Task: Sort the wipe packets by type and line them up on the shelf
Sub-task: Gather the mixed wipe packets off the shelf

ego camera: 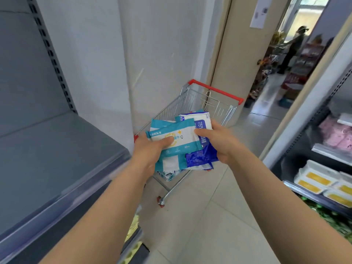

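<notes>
Both hands hold a loose stack of wipe packets above a small wire shopping cart. My left hand grips the teal-and-white packets from the left, thumb on top. My right hand holds the dark blue-and-white packets from the right, thumb pressing the stack's top. More packets lie in the cart below, mostly hidden. The grey shelf on the left bears nothing.
The cart has a red handle and stands against a white wall by a beige door. A shelf unit on the right holds pink, white and yellow packs. A person stands far off through the doorway. Pale tiled floor lies beneath.
</notes>
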### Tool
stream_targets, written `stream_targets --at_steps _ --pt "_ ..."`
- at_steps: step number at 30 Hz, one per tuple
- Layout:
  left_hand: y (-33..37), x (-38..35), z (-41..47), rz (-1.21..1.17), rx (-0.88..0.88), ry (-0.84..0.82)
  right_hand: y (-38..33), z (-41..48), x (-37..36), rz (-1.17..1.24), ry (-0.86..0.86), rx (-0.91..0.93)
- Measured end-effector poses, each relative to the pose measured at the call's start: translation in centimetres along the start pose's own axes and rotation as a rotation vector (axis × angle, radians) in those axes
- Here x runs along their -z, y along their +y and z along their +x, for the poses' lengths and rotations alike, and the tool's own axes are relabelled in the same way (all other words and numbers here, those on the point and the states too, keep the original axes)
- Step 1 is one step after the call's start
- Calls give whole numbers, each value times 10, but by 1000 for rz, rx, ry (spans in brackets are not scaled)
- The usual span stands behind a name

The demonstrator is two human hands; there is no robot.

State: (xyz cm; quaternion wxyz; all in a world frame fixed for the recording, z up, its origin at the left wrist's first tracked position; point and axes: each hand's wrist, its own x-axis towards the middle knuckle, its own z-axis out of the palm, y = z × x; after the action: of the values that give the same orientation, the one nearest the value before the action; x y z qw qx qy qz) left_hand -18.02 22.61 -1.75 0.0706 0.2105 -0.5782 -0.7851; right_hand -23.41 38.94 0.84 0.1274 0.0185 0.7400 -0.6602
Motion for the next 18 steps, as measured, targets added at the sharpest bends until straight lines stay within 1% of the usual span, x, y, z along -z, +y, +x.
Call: stream_targets --at_steps 3,8,12,18 --pt "-22 -29 55 19 53 -18 13 56 21 4 5 -47" --pt "-43 -63 159 50 162 -1 24 168 37 -8 -6 -122" --pt "-49 -85 250 78 240 10 32 261 39 -15 -16 -181" --pt "-64 -101 352 112 349 59 58 382 31 -33 -67 -322"
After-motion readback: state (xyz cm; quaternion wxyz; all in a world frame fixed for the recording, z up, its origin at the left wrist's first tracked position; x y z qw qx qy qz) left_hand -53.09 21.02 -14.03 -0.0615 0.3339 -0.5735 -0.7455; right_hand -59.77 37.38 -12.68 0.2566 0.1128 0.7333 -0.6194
